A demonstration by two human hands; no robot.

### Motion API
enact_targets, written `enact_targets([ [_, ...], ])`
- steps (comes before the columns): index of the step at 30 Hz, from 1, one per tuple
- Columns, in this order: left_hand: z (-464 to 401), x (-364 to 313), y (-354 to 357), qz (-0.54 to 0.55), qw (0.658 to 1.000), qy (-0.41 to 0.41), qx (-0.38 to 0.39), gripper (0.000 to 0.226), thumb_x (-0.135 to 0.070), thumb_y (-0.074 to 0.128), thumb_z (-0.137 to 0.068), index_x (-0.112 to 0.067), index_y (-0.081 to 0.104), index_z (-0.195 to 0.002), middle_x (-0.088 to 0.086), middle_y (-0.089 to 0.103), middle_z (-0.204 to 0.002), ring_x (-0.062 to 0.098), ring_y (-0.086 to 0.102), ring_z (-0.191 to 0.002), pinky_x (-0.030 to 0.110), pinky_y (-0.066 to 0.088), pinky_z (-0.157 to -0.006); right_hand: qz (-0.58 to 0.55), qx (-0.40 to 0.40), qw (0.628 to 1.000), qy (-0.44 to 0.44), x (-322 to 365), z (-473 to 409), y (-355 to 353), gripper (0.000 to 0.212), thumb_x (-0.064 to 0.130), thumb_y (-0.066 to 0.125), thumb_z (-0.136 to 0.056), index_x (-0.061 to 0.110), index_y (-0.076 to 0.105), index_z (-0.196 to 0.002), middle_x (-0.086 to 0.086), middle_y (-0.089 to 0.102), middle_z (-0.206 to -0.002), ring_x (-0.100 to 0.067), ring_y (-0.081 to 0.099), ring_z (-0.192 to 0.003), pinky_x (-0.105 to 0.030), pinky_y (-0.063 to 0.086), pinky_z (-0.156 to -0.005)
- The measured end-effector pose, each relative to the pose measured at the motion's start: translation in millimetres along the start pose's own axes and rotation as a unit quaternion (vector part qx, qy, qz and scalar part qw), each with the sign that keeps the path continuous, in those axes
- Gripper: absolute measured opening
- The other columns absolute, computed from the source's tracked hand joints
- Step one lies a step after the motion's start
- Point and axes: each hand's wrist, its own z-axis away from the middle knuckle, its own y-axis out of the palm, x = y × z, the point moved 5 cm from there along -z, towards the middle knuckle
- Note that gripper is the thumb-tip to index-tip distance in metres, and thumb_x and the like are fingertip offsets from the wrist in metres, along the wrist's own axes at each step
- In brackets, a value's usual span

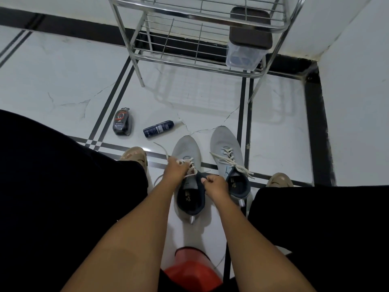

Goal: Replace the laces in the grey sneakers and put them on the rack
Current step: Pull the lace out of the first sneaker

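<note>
Left sneaker (188, 180) on open floor before the rack (197, 34), tongue pinched by right hand (215, 185), laces (189, 163) grasped by left hand (175, 170), second sneaker (228, 157) just beside.

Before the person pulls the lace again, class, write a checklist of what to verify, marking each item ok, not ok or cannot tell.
1. Left hand has a grip on the lace of the left sneaker: ok.
2. Right hand pinches the tongue: ok.
3. Right sneaker fully laced: cannot tell; its ends lie loose.
4. Rack has free shelf space: ok.
5. Spray bottle lies apart from the sneakers: ok.
</note>
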Motion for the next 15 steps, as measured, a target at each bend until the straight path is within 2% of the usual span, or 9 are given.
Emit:
enact_targets([
  [2,10.8,-10.3,17.6,-0.353,0.925,0.137,0.021,0.037,-0.036,0.054,-0.092,-0.014,0.049,-0.123,0.007,0.063,-0.11,0.027,0.059,-0.1,0.036,0.04,-0.086,0.01,-0.007,1.0,-0.004,0.6,1.6,-1.0,0.041,0.024,0.06,-0.092,0.017,0.046,-0.054,-0.006,0.054,-0.064,-0.027,0.061,-0.074,-0.044,0.056,-0.08],
  [5,28.8,-28.1,24.0,-0.491,0.845,0.212,-0.007,0.016,-0.026,0.051,-0.094,-0.021,0.061,-0.106,0.0,0.062,-0.1,0.022,0.057,-0.102,0.036,0.032,-0.091,0.007,-0.007,1.0,-0.006,-1.6,1.4,-1.3,0.042,0.021,0.06,-0.092,0.017,0.044,-0.053,-0.007,0.051,-0.063,-0.023,0.054,-0.069,-0.046,0.055,-0.081],
  [6,28.1,-28.3,22.8,-0.485,0.85,0.206,-0.006,0.013,-0.023,0.05,-0.094,-0.022,0.06,-0.101,-0.003,0.058,-0.092,0.02,0.057,-0.098,0.035,0.032,-0.089,-0.001,-0.005,1.0,-0.002,-2.1,1.5,-1.1,0.039,0.021,0.06,-0.092,0.016,0.047,-0.055,-0.008,0.052,-0.065,-0.022,0.053,-0.069,-0.047,0.055,-0.082],
  [7,26.2,-24.8,18.4,-0.429,0.885,0.18,-0.007,0.011,-0.023,0.048,-0.094,-0.023,0.058,-0.1,-0.004,0.054,-0.088,0.02,0.055,-0.097,0.036,0.035,-0.087,-0.008,-0.002,1.0,0.001,-2.6,1.7,-0.8,0.035,0.021,0.061,-0.092,0.015,0.051,-0.059,-0.008,0.053,-0.067,-0.021,0.052,-0.069,-0.048,0.055,-0.083],
  [9,15.4,-9.9,0.9,-0.166,0.985,0.043,-0.021,0.021,-0.022,0.047,-0.095,-0.016,0.059,-0.112,0.002,0.056,-0.098,0.028,0.058,-0.109,0.039,0.043,-0.09,-0.014,-0.001,1.0,0.005,-3.8,1.9,-1.6,0.027,0.022,0.061,-0.092,0.013,0.055,-0.067,-0.008,0.052,-0.07,-0.019,0.051,-0.069,-0.048,0.055,-0.083],
  [10,13.7,-4.4,-6.1,0.021,0.999,-0.029,-0.031,0.03,-0.02,0.047,-0.095,-0.009,0.058,-0.121,0.008,0.06,-0.109,0.032,0.057,-0.116,0.04,0.045,-0.091,-0.015,-0.004,1.0,0.01,-5.4,1.0,-2.4,0.028,0.023,0.061,-0.091,0.014,0.054,-0.066,-0.008,0.051,-0.069,-0.019,0.05,-0.069,-0.049,0.055,-0.084],
  [12,9.8,5.8,-19.8,0.267,0.953,-0.108,-0.094,0.042,-0.019,0.046,-0.097,-0.001,0.048,-0.135,0.02,0.054,-0.134,0.037,0.05,-0.126,0.042,0.044,-0.097,-0.021,-0.009,0.999,0.023,-9.5,0.0,-4.3,0.035,0.023,0.062,-0.091,0.013,0.049,-0.06,-0.007,0.049,-0.069,-0.019,0.049,-0.071,-0.051,0.055,-0.084],
  [13,9.3,7.3,-28.4,0.276,0.943,-0.128,-0.137,0.049,-0.023,0.05,-0.097,-0.001,0.041,-0.14,0.02,0.047,-0.142,0.038,0.046,-0.13,0.043,0.041,-0.102,-0.029,-0.004,0.999,0.031,-11.4,-1.4,-4.4,0.037,0.023,0.062,-0.09,0.011,0.048,-0.059,-0.006,0.048,-0.069,-0.02,0.049,-0.073,-0.053,0.054,-0.085],
  [15,9.5,7.1,-44.7,0.076,0.968,-0.12,-0.206,0.072,-0.038,0.063,-0.09,-0.007,0.031,-0.146,0.018,0.037,-0.148,0.038,0.039,-0.133,0.047,0.034,-0.109,-0.042,0.016,0.998,0.043,-9.9,-1.5,-5.3,0.04,0.021,0.063,-0.09,0.013,0.043,-0.055,-0.005,0.045,-0.066,-0.02,0.049,-0.073,-0.054,0.054,-0.086],
])
